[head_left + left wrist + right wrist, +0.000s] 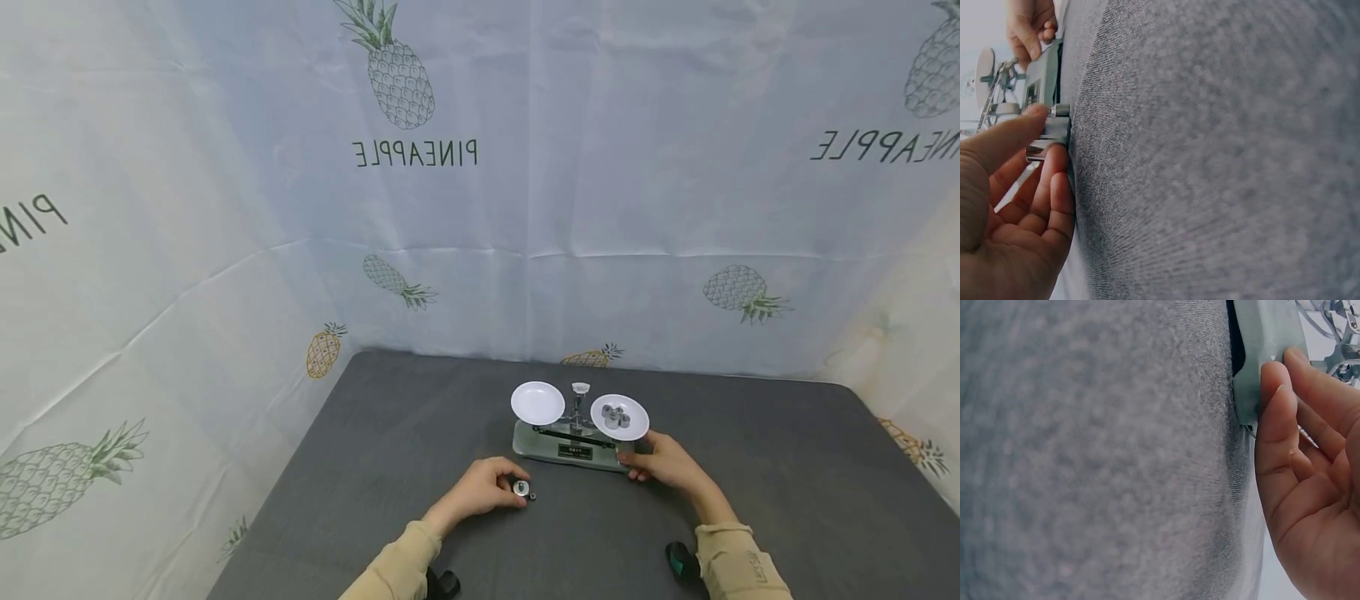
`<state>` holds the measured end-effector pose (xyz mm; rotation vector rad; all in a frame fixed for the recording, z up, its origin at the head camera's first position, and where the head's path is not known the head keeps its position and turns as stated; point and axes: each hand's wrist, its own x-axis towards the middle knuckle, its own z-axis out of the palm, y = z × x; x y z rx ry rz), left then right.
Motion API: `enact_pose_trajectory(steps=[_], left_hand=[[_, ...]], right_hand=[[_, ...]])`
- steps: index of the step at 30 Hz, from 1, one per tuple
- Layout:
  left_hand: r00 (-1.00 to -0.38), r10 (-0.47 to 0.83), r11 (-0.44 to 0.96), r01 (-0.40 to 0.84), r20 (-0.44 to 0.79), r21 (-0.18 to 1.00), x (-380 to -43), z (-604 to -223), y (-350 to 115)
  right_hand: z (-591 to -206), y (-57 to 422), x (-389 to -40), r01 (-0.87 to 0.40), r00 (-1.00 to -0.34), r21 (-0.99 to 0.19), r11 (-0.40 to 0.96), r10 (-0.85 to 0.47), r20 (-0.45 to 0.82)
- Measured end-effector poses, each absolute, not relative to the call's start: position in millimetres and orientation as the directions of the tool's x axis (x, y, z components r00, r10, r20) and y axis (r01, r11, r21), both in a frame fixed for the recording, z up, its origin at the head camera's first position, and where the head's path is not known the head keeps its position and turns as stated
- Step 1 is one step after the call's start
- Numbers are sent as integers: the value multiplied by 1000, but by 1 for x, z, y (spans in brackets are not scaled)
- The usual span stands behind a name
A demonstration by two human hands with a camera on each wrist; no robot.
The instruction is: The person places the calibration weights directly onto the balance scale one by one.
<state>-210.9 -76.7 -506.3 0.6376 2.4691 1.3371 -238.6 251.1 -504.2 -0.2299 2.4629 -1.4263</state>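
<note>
A balance scale (573, 452) with a pale green base and two white pans stands on the dark table. Several small metal weights (616, 417) sit in its right pan (635, 427); the left pan (537, 403) holds nothing. My left hand (485, 487) pinches a larger metal weight (521, 488) between thumb and fingers, low at the tabletop in front of the scale. Right beside that weight stands a tiny weight (533, 497). At the base's right end, my right hand (669, 463) grips the edge, fingertips (1274, 375) against the green casing.
The grey cloth-covered table (360, 517) runs back to a pale curtain (480, 308) printed with pineapples. Black wrist straps show at both sleeves (742, 558).
</note>
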Motion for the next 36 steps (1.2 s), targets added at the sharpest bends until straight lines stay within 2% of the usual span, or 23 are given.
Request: enact_pose_trajectory(steps=[16, 28, 36], left_hand=[[-908, 419, 462, 197, -17, 865, -206, -510, -78], [-909, 414, 451, 252, 50, 856, -201, -511, -81], [-927, 367, 515, 274, 80, 812, -201, -505, -81]], right_hand=[[-510, 254, -237, -7, -957, -874, 486, -257, -136], [-514, 250, -238, 46, -962, -891, 452, -221, -162], [-514, 249, -235, 73, -963, -892, 447, -200, -179]])
